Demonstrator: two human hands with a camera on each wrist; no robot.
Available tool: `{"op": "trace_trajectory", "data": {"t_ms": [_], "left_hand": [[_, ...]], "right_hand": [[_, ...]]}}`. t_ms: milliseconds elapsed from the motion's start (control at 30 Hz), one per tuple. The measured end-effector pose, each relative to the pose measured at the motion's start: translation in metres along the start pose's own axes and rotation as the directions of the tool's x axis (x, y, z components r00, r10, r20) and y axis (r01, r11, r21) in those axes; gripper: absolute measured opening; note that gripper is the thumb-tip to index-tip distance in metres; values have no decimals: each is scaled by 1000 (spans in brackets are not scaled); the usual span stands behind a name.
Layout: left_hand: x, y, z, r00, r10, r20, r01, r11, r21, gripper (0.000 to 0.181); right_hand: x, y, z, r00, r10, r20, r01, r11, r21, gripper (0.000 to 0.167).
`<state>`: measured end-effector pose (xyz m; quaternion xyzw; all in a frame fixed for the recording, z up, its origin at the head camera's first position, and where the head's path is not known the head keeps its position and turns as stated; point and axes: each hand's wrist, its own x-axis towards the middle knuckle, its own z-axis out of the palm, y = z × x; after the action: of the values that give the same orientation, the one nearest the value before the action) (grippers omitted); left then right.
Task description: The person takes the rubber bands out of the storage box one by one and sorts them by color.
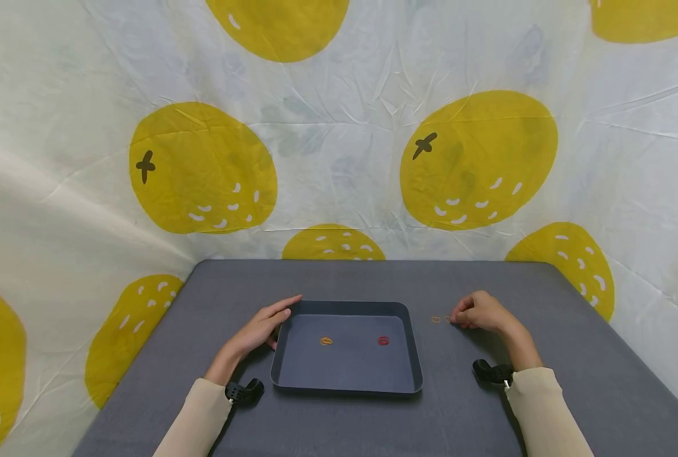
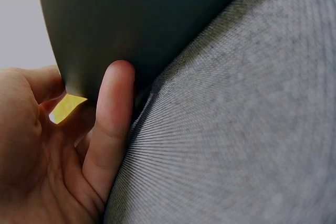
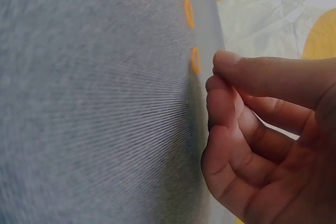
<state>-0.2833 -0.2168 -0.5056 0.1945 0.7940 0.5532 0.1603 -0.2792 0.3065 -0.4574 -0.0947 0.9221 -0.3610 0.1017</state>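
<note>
A dark grey tray [image 1: 347, 388] lies flat on the table, holding an orange band bundle [image 1: 326, 341] and a red band bundle [image 1: 383, 341]. At its far left corner my left hand [image 1: 261, 328] grips the wall; the left wrist view has a fingertip [image 2: 119, 77] against the outside of the tray wall [image 2: 131, 19]. Right of the tray, two small orange bands [image 3: 189, 13] [image 3: 196, 60] lie on the table. My right hand [image 1: 484, 312] is beside the nearer one, fingers curled and thumb and index tips together, with nothing visible between them.
The grey cloth-covered table [image 1: 345, 422] extends around the tray. Behind it and along the sides hangs a white curtain [image 1: 339, 171] printed with large yellow fruit. Black devices [image 1: 245, 392] [image 1: 492, 372] are strapped to both wrists.
</note>
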Motion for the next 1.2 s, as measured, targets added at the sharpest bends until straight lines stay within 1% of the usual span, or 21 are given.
{"op": "trace_trajectory", "data": {"t_ms": [167,467,833,933,1200], "left_hand": [[1,0,1,1000,0,0,0,1000,-3,49],[1,1,1,1000,-5,-8,4,1000,-8,48],[0,0,2,1000,-3,-7,3,1000,-11,49],[0,1,2,1000,-4,-10,4,1000,-9,48],[0,1,1,1000,-14,-17,14,1000,-4,50]], "right_hand": [[-2,-6,-2,1000,-25,-5,25,1000,10,13],[-5,-21,-6,999,-27,-20,28,999,24,16],[-6,-32,-6,996,-83,-23,84,996,15,15],[-6,-37,-6,994,-105,-24,106,994,10,17],[-7,-55,-4,991,-133,-32,133,991,-3,20]]}}
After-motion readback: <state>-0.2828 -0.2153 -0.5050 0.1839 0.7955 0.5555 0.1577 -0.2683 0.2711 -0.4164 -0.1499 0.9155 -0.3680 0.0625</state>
